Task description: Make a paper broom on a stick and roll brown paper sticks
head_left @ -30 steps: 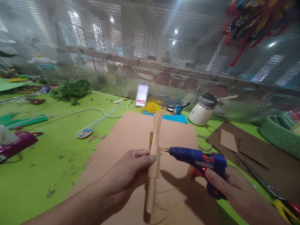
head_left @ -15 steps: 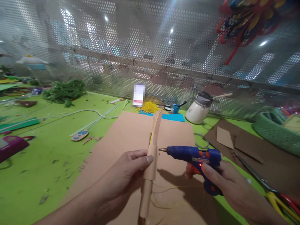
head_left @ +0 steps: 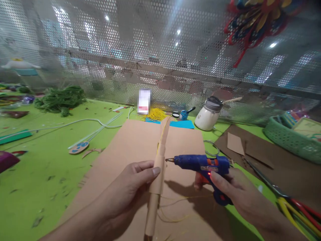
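Observation:
My left hand [head_left: 140, 179] is closed around a rolled tan paper tube [head_left: 157, 180], its thumb pressed on a wider wrap around the tube. A long strip and yellow strands run from the tube's far end. My right hand [head_left: 235, 190] grips a blue hot glue gun [head_left: 200, 162] with a red light lit on its side and an orange trigger. The nozzle points left, close beside the wrapped part of the tube; whether it touches cannot be made out. Beneath both lies a large tan sheet [head_left: 135, 140], with loose yellow strands [head_left: 175, 219] on it.
Scissors [head_left: 291, 201] with red and yellow handles lie at right on brown sheets, near a green basket [head_left: 291, 137]. A white jar [head_left: 208, 113], a blue paint pot [head_left: 184, 115] and yellow shreds [head_left: 156, 114] stand behind. Green yarn [head_left: 60, 100] lies at left. Perforated metal rises behind.
The whole view has shifted slightly, so things appear further left. Both hands keep their grips, and the glue gun's nozzle stays beside the paper tube.

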Available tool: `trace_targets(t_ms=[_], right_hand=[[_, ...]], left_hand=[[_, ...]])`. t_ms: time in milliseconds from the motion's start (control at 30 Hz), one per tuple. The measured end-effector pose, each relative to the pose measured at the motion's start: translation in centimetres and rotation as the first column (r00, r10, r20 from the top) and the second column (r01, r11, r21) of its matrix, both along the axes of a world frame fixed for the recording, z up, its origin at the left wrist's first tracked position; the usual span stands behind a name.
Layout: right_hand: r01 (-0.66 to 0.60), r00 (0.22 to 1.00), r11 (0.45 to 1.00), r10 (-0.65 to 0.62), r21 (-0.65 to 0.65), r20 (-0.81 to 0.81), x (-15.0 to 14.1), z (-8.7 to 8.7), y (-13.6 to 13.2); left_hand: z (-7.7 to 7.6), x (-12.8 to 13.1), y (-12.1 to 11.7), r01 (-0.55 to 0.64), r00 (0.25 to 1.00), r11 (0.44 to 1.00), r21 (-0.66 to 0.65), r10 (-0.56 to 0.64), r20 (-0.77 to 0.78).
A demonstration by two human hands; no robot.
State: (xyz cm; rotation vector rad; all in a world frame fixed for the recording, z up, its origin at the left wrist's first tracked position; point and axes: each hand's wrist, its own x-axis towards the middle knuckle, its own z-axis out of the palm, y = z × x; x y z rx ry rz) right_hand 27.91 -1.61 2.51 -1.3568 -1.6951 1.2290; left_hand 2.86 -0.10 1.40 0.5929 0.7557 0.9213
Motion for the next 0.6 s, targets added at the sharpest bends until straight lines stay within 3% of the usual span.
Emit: trace_targets(t_ms=[233, 400, 600], right_hand=[[-0.037, 0.999, 0.999, 0.037, 0.025, -0.001, 0.5, -0.3, 0.0], [-0.03, 0.998, 0.998, 0.033, 0.053, -0.05, 0.1, -0.4, -0.1], [0.022, 0.995, 0.999, -0.018, 0.049, -0.094, -0.6, 0.1, -0.2]], left_hand=[[0.1, 0.3, 0.0, -0.065, 0.997, 0.997, -0.032, 0.066, 0.048], [0.5, 0.3, -0.1, 0.041, 0.998, 0.999, -0.006, -0.04, 0.058], [0.5, 0.4, -0.5, 0.012, 1.0, 1.0, -0.013, -0.012, -0.001]])
